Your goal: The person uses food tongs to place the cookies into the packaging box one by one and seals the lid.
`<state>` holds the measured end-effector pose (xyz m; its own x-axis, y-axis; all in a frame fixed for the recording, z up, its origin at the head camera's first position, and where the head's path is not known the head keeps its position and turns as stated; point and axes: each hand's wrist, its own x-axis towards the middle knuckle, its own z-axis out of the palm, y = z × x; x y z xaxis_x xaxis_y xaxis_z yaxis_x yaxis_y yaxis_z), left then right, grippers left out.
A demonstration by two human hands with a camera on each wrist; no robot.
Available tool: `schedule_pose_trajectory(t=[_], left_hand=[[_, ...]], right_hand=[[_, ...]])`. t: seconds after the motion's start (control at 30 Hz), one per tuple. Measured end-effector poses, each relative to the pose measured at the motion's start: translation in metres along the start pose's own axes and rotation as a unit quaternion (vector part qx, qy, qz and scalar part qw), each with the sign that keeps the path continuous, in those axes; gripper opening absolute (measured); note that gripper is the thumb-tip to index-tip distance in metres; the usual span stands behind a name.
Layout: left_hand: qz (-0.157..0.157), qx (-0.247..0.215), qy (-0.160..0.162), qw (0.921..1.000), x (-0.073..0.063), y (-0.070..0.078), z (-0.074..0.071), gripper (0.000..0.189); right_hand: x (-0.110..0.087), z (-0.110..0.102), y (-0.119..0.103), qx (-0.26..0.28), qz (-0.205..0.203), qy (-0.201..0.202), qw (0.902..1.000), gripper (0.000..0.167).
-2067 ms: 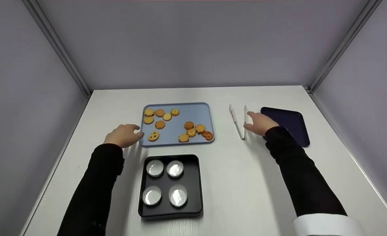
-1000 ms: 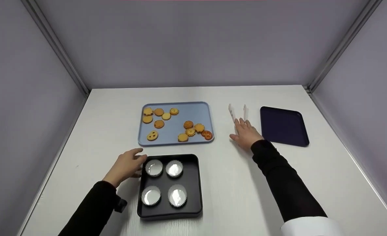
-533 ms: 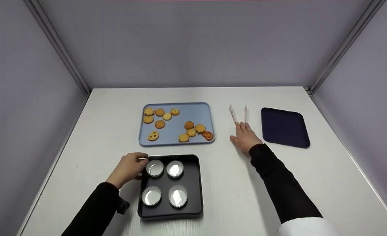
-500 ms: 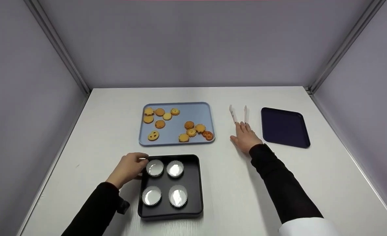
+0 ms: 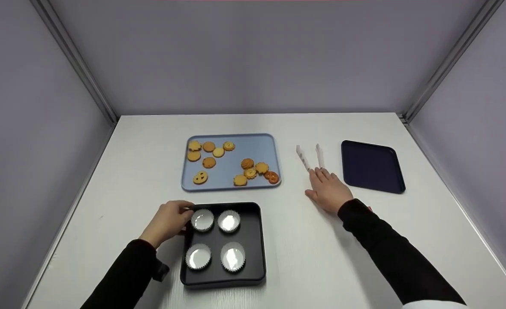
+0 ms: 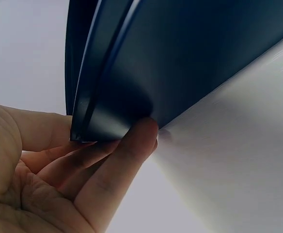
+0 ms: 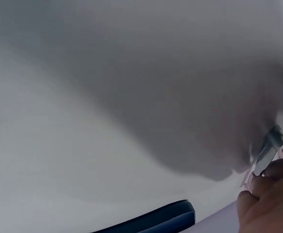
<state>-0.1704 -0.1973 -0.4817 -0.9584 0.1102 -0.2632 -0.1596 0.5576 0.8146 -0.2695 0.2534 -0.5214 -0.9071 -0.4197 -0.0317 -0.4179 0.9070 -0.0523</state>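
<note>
Black plain-walled tray [image 5: 251, 242] is gripped by left fingers [image 6: 138, 141].

From my head view I look forward and down across the desk [image 5: 304, 240] to its far edge and both far corners. My left wrist view sits low, close beside the black pan [image 5: 253, 240], sharing it and the left hand [image 5: 167, 221] with the head view. My right wrist view looks closely onto the desk, sharing the right hand [image 5: 329, 191] and tongs [image 5: 303, 158].
</note>
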Motion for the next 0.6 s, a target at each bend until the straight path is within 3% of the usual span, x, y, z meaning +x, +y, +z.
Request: schedule_pose_trajectory(t=[0.2, 0.3, 0.4, 0.5, 0.6], left_hand=[[0.000, 0.005, 0.002, 1.0000, -0.001, 0.000, 0.000, 0.036], [-0.003, 0.003, 0.004, 1.0000, -0.002, 0.001, 0.001, 0.036], [-0.004, 0.004, 0.003, 1.0000, -0.002, 0.001, 0.001, 0.036], [-0.005, 0.006, 0.003, 1.0000, -0.001, 0.001, 0.001, 0.036], [-0.006, 0.011, 0.002, 0.9999, 0.000, 0.001, 0.001, 0.037]], right_hand=[[-0.010, -0.001, -0.002, -0.043, -0.046, 0.089, 0.9940, 0.047], [-0.008, -0.001, -0.002, -0.051, -0.042, 0.146, 0.9870, 0.034], [-0.001, -0.003, -0.003, -0.006, 0.010, 0.157, 0.9876, 0.041], [0.008, -0.004, -0.003, 0.077, 0.088, 0.116, 0.9863, 0.070], [0.018, -0.005, -0.003, 0.140, 0.157, 0.073, 0.9749, 0.093]])
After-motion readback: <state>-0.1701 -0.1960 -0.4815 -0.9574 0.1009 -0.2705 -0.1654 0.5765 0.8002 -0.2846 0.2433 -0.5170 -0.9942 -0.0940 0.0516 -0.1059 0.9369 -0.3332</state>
